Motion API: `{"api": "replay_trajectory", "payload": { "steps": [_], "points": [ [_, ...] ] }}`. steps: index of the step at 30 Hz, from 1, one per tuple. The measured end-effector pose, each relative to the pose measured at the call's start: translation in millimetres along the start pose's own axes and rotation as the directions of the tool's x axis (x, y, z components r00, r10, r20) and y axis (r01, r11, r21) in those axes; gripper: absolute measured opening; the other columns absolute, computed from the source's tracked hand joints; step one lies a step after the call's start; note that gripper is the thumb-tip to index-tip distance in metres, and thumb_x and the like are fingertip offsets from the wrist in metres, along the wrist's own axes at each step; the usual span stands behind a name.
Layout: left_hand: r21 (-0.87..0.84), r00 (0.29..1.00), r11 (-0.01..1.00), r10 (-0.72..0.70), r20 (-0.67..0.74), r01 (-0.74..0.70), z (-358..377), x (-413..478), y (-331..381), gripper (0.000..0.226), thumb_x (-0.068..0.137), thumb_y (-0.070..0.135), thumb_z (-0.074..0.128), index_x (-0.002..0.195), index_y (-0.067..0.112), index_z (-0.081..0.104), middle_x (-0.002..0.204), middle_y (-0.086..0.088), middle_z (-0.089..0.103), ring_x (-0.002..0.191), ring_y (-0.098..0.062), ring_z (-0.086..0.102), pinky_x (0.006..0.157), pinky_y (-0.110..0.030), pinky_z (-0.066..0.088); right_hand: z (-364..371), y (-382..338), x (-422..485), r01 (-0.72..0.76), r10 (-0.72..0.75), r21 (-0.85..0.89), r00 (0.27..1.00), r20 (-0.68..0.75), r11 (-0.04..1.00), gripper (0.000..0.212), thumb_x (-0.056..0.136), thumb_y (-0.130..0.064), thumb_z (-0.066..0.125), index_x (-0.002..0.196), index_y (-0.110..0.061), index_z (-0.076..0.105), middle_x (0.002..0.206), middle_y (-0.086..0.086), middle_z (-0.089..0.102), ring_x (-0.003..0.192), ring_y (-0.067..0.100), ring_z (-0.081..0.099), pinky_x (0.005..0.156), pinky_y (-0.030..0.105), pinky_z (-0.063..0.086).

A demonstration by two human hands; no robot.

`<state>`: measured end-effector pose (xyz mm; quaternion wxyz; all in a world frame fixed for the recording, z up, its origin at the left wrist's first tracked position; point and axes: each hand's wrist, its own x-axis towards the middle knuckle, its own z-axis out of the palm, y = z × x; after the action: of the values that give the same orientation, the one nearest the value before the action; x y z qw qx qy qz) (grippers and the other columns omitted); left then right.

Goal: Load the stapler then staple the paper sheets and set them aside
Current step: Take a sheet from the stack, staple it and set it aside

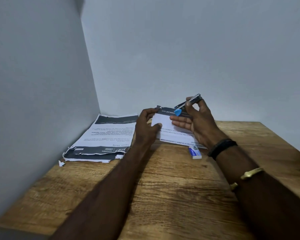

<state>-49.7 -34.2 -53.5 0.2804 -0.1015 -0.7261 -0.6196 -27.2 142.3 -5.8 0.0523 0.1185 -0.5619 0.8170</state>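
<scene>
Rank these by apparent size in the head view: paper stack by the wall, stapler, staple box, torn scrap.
1. paper stack
2-3. stapler and staple box: look alike, and the right hand partly hides the stapler, so unranked
4. torn scrap

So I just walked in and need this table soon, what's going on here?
A person looks about to staple. The left hand pinches some printed sheets by their edge, while the right hand holds a small stapler above their far corner. A small box, likely staples, lies on the wooden table by the right wrist. Another stack of papers sits by the left wall.
</scene>
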Motion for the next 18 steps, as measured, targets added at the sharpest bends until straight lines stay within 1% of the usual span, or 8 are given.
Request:
{"api": "replay_trajectory", "payload": {
  "steps": [2,5,7,9,11,13,16,18],
  "points": [
    [-0.019,1.000,1.000,0.008,-0.002,-0.008,1,-1,1,0.055,0.073,-0.014,0.074,0.121,0.008,0.062,0.121,0.000,0.067,0.113,-0.016,0.063,0.092,-0.036,0.057,5,1,6,0.025,-0.025,-0.025,1.000,0.014,0.999,0.026,0.103,-0.019,0.058,0.127,-0.019,0.050,0.114,0.024,0.069,0.091,0.041,0.077,0.075,0.044,0.065],
    [-0.024,1.000,1.000,0.006,0.012,-0.006,3,-3,5,0.053,0.074,-0.016,0.072,0.122,0.004,0.060,0.117,0.001,0.066,0.112,-0.015,0.062,0.085,-0.023,0.054,12,5,12,0.049,-0.046,-0.123,0.999,0.027,0.991,0.030,0.101,-0.004,0.058,0.127,-0.016,0.053,0.120,0.024,0.066,0.089,0.037,0.077,0.073,0.040,0.065],
    [-0.015,1.000,1.000,0.005,0.020,-0.005,4,-4,7,0.052,0.075,-0.016,0.071,0.122,0.003,0.059,0.117,-0.001,0.066,0.111,-0.013,0.062,0.080,-0.012,0.051,14,7,15,0.076,-0.071,-0.193,0.997,0.031,0.978,0.031,0.099,-0.002,0.060,0.128,-0.013,0.055,0.121,0.021,0.066,0.087,0.035,0.078,0.074,0.039,0.066],
    [-0.007,0.999,1.000,0.013,0.031,-0.013,4,-5,8,0.051,0.075,-0.016,0.070,0.122,0.002,0.059,0.118,-0.002,0.067,0.111,-0.013,0.061,0.076,-0.006,0.048,16,7,18,0.094,-0.087,-0.257,0.995,0.038,0.962,0.034,0.098,-0.003,0.062,0.131,-0.010,0.056,0.120,0.017,0.069,0.084,0.032,0.078,0.075,0.039,0.066],
    [-0.010,0.999,1.000,0.024,0.042,-0.023,4,-6,10,0.049,0.076,-0.016,0.069,0.120,0.002,0.060,0.117,-0.006,0.068,0.112,-0.016,0.063,0.076,-0.006,0.049,17,6,21,0.095,-0.079,-0.323,0.995,0.063,0.942,0.036,0.098,-0.002,0.062,0.133,-0.009,0.057,0.119,0.015,0.069,0.078,0.028,0.078,0.075,0.039,0.066],
    [-0.013,0.998,0.999,0.032,0.048,-0.031,4,-7,10,0.048,0.076,-0.016,0.069,0.120,0.002,0.060,0.118,-0.009,0.069,0.114,-0.020,0.064,0.079,-0.011,0.051,18,6,23,0.084,-0.048,-0.374,0.993,0.105,0.923,0.038,0.098,0.000,0.062,0.134,-0.008,0.057,0.119,0.016,0.068,0.076,0.028,0.076,0.075,0.041,0.065],
    [0.000,0.998,0.999,0.044,0.052,-0.044,3,-7,10,0.047,0.076,-0.014,0.069,0.118,0.005,0.061,0.121,-0.006,0.069,0.113,-0.017,0.064,0.079,-0.010,0.051,18,3,24,0.100,-0.028,-0.470,0.987,0.159,0.877,0.037,0.098,0.001,0.061,0.134,-0.008,0.058,0.115,0.016,0.069,0.076,0.027,0.075,0.073,0.040,0.066],
    [-0.002,0.998,0.999,0.049,0.049,-0.049,3,-7,10,0.047,0.076,-0.015,0.069,0.117,0.006,0.062,0.121,-0.003,0.069,0.110,-0.015,0.063,0.078,-0.010,0.051,17,1,24,0.129,-0.040,-0.534,0.984,0.175,0.836,0.032,0.098,0.000,0.061,0.130,-0.008,0.061,0.111,0.013,0.071,0.074,0.025,0.073,0.071,0.040,0.064]
  ]
}}
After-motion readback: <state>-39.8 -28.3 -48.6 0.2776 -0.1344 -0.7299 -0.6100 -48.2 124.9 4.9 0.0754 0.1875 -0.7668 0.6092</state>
